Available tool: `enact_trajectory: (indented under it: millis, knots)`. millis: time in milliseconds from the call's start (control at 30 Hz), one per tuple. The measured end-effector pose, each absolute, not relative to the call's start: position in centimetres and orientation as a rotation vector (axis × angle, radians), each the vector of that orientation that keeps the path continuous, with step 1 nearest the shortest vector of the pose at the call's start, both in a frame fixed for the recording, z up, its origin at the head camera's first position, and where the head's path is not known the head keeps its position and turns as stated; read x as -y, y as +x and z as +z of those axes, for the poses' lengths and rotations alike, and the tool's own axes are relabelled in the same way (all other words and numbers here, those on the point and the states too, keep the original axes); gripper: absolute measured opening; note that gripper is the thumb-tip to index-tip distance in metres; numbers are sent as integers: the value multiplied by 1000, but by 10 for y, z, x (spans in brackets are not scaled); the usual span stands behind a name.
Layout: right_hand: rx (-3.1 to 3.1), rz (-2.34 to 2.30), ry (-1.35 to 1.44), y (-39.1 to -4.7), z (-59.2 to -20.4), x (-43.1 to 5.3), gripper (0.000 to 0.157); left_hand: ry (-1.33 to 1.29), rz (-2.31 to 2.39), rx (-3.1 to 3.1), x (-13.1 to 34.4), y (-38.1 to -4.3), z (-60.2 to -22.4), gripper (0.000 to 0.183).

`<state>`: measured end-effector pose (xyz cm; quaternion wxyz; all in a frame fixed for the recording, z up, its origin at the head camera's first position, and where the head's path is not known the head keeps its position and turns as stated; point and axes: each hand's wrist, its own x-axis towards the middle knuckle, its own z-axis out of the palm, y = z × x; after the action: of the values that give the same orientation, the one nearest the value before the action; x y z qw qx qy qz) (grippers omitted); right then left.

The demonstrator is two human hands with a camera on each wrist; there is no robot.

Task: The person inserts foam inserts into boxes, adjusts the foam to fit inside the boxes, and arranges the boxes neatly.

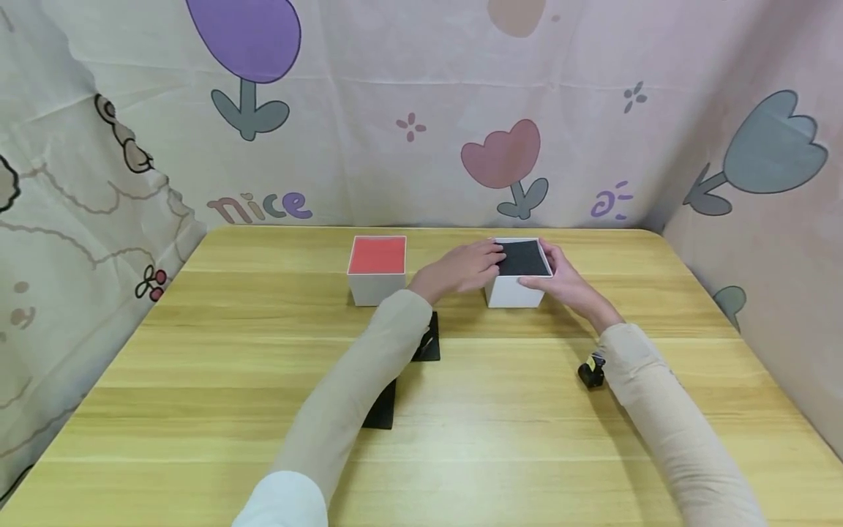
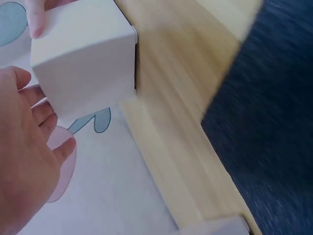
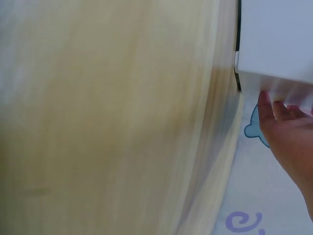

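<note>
A white box (image 1: 515, 293) with a black top face (image 1: 522, 258) inside its pale rim stands at the back of the table, right of centre. My right hand (image 1: 571, 284) grips its right side, thumb along the front edge and fingers at the far right. At the box's left edge, my left hand (image 1: 464, 269) has its fingertips over the rim, fingers loosely extended. The left wrist view shows the left hand (image 2: 29, 147) beside a plain white wall of the box (image 2: 90, 63). Several right fingertips (image 3: 265, 100) touch the box (image 3: 279, 39) in the right wrist view.
A second white box (image 1: 377, 289) with a red top stands to the left. Flat black pieces (image 1: 431, 348) lie partly hidden under the left forearm. A small black object with a yellow mark (image 1: 591, 371) sits by the right sleeve. A patterned cloth (image 1: 369, 161) hangs behind the table.
</note>
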<state>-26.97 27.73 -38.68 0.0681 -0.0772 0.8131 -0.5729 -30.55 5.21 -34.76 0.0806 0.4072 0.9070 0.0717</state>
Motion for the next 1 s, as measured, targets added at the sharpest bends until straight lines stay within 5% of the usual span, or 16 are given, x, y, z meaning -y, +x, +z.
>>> enact_trajectory:
  millis: [333,1000]
  knots:
    - [-2440,-1763,-231,-266,-384,-276,93,1385,314,-2655,-8,-280,-345,46]
    - [-2434,-1732,-216,-269,-387,-277,95,1043,779,-2429,137,-200,-372,69]
